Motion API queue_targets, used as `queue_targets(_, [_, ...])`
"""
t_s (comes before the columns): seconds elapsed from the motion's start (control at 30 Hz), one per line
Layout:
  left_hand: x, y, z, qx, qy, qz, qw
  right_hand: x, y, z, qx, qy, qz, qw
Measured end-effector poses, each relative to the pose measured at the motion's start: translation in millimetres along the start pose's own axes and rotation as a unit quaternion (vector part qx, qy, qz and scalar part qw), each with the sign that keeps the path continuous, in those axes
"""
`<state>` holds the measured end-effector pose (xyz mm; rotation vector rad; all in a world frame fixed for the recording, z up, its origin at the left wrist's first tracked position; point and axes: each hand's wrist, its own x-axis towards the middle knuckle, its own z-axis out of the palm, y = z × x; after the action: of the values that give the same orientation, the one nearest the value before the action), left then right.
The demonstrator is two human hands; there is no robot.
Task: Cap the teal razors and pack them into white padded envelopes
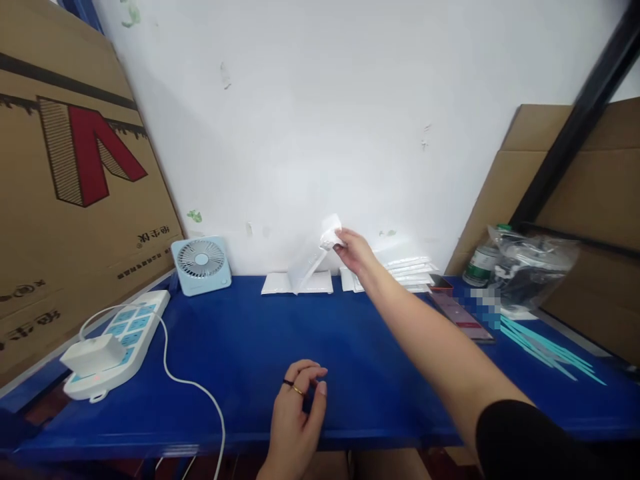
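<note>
- Glossy blue table (240, 360), set against a white wall.
- Brown cardboard carton (50, 267) with a red printed figure, at left.
- Long white power strip (145, 327) with blue socket panels, beside the carton.
- Layered stack of flat white packets (410, 267), at the table's rear, right of centre, partly behind the right forearm.
- Light-blue square fan (201, 263), rear left.
- Thin translucent-white packet (307, 267), slanting in the air; its lower end overlaps the next entry, contact unclear. Judged mid-handling: raised, not yet laid down.
- Single flat white packet (270, 284), lying at rear centre, apart from the stack; apparently already placed, the stacked ones remaining separate.
- Left hand (297, 413), near edge: fingers loosely curled, nothing visibly held.
- Right hand (353, 250): fingers pinched on the translucent packet's upper end.
</note>
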<state>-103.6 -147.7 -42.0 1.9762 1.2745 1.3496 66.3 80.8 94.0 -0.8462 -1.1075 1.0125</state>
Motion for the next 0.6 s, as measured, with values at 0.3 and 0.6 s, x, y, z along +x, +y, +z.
queue_targets(0.3, [7, 2, 1.1, -0.028, -0.009, 0.001, 1.000, 6, 82, -46, -0.230, 0.130, 0.011, 0.964])
queue_targets(0.6, [9, 6, 5.4, -0.024, -0.043, -0.023, 0.999, 47, -11, -224, -0.611, 0.320, 0.124, 0.714])
